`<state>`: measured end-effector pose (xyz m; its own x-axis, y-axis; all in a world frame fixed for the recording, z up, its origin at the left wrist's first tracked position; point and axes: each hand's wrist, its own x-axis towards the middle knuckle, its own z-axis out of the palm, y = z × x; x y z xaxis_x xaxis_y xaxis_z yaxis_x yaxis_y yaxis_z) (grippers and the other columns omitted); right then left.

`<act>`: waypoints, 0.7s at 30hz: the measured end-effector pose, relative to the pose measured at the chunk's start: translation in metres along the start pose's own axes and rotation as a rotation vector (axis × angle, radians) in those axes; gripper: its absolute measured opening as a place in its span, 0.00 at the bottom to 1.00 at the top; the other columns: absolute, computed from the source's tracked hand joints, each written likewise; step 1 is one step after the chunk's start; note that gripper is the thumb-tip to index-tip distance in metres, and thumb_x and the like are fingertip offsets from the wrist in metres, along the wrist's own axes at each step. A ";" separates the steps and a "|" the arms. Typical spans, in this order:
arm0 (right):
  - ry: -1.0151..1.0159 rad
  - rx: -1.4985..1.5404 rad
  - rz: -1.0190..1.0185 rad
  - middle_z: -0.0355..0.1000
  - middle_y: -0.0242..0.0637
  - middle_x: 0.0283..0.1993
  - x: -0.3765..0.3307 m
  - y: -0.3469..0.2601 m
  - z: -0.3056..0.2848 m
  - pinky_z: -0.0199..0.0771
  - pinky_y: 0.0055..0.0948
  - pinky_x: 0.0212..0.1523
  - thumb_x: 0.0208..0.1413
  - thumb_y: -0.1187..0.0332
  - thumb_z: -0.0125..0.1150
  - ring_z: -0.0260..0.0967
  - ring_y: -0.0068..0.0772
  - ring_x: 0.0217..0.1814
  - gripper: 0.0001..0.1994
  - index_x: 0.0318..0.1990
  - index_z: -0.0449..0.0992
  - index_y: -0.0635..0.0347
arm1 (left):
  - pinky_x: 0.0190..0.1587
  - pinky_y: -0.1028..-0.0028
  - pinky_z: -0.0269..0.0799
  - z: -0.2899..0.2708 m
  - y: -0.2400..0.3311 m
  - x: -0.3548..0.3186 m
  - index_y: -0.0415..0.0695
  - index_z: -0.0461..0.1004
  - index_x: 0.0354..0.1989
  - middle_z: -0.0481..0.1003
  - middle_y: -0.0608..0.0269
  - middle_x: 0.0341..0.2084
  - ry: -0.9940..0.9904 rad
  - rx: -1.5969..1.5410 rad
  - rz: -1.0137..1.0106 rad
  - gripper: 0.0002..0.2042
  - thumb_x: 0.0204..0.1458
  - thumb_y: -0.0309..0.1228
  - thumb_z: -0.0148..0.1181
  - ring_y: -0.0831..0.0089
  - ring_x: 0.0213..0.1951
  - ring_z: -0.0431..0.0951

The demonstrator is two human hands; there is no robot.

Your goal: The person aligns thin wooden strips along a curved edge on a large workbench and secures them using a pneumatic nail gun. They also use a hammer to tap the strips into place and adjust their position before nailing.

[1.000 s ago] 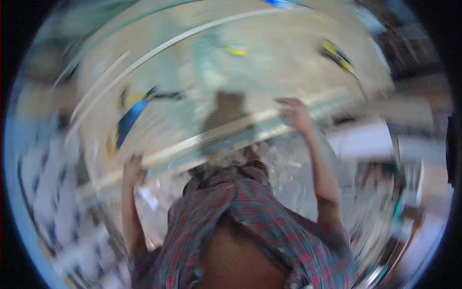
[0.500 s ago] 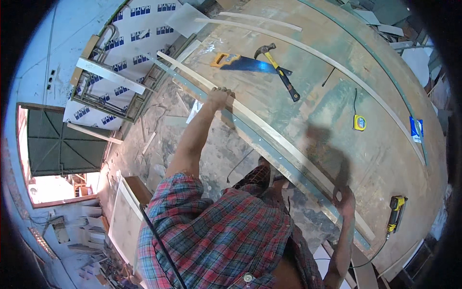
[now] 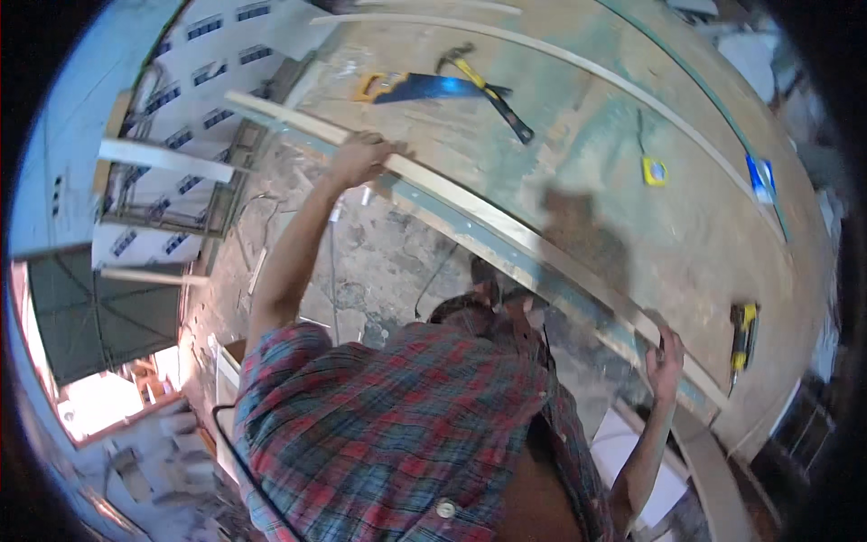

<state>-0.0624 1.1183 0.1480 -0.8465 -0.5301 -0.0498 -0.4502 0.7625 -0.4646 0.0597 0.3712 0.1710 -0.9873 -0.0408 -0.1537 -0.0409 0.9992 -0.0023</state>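
Note:
A long pale wooden strip (image 3: 506, 226) lies along the near edge of a big plywood work surface (image 3: 632, 217), over a grey-green edge rail. My left hand (image 3: 361, 155) grips the strip near its far left end. My right hand (image 3: 668, 354) grips it close to the lower right end. My plaid-shirted torso fills the bottom of the view.
On the plywood lie a blue handsaw with a yellow handle (image 3: 415, 88), a hammer (image 3: 492, 90), a yellow tape measure (image 3: 654, 170), a blue object (image 3: 760, 177) and a yellow power tool (image 3: 742, 334). Another long strip (image 3: 578, 63) runs across the far side. Rubble floor and wrapped walls are at left.
The view has swung and steadied; blur is gone. Both hands stay on the strip, which now sits a little lower along the table edge.

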 end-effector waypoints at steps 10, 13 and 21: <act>0.137 -0.142 -0.176 0.73 0.41 0.57 -0.080 0.015 0.049 0.67 0.46 0.64 0.54 0.64 0.64 0.69 0.48 0.61 0.20 0.55 0.75 0.54 | 0.67 0.49 0.58 0.055 0.019 -0.056 0.55 0.69 0.66 0.73 0.49 0.58 -0.185 0.034 -0.073 0.31 0.50 0.35 0.68 0.46 0.62 0.68; 0.152 0.025 -0.087 0.72 0.36 0.61 -0.093 0.030 0.068 0.61 0.47 0.70 0.53 0.63 0.63 0.69 0.42 0.64 0.19 0.54 0.76 0.51 | 0.63 0.51 0.63 0.062 0.026 -0.051 0.53 0.75 0.59 0.75 0.48 0.55 -0.135 0.120 -0.072 0.25 0.50 0.36 0.69 0.46 0.60 0.70; 0.425 0.036 -0.252 0.74 0.33 0.52 -0.059 0.051 0.099 0.65 0.42 0.62 0.54 0.63 0.62 0.71 0.37 0.56 0.17 0.52 0.76 0.52 | 0.52 0.48 0.71 0.035 0.053 -0.044 0.50 0.77 0.47 0.78 0.56 0.47 -0.158 0.268 -0.229 0.15 0.48 0.31 0.64 0.54 0.52 0.78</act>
<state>-0.0072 1.1514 0.0395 -0.7568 -0.4930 0.4292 -0.6522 0.6128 -0.4461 0.1059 0.4256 0.1429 -0.9204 -0.2830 -0.2699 -0.1955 0.9307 -0.3092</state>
